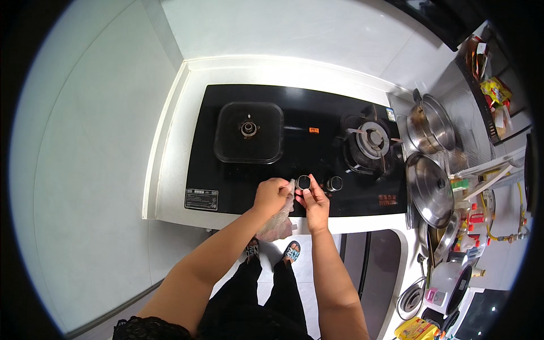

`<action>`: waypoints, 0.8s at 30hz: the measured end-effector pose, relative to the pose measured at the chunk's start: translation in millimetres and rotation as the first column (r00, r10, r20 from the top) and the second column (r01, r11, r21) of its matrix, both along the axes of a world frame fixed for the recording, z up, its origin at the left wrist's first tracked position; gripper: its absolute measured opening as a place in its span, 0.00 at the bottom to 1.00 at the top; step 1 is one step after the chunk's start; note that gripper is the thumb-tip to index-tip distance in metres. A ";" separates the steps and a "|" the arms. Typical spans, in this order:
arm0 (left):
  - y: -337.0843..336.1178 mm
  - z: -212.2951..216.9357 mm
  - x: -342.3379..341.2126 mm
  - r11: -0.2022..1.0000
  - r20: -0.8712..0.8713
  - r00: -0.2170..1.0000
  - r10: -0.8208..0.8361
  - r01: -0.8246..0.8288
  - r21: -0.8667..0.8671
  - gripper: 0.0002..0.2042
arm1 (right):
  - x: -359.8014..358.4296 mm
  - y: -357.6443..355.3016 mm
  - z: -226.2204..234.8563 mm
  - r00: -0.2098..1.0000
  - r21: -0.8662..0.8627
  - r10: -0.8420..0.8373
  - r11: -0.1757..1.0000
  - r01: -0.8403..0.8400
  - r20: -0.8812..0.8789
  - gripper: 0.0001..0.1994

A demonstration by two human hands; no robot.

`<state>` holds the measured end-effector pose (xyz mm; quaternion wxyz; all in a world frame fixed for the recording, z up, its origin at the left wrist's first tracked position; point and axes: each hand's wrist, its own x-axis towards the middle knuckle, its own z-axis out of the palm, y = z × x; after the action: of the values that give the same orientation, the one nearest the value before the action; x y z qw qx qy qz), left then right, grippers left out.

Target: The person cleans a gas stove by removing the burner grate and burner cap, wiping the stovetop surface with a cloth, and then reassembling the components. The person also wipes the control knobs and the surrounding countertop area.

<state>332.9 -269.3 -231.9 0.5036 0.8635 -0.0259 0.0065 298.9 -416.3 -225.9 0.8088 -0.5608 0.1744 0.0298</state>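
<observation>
My left hand (pixel 270 195) is closed on a thin greyish cloth (pixel 277 222), which hangs down over the front edge of the black gas hob (pixel 309 156). The top of the cloth touches the side of a round control knob (pixel 303 182) with a silver rim. Around that knob's right and near sides, the thumb and fingers of my right hand (pixel 315 205) are closed. Whether the knob is seated on the hob or lifted off it I cannot tell. Just to its right stands a second knob (pixel 334 183).
On the hob's left, a burner (pixel 249 128) sits bare in a square recess; the right burner (pixel 372 140) carries a pot support. A steel pot (pixel 430 124) and a domed steel lid (pixel 429 190) stand along the right side. Bottles (pixel 473 218) and a yellow packet (pixel 416 328) lie beyond.
</observation>
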 end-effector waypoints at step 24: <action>4.2 14.6 -3.1 0.767 -0.459 0.852 -0.251 -0.113 -0.631 0.23 | -18.0 -10.8 17.1 0.984 -0.912 -0.057 0.371 0.176 0.167 0.24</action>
<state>329.8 -265.1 -217.4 0.7534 0.6079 0.0814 -0.2372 280.9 -427.1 -208.8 0.3677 -0.9026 0.1568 -0.1594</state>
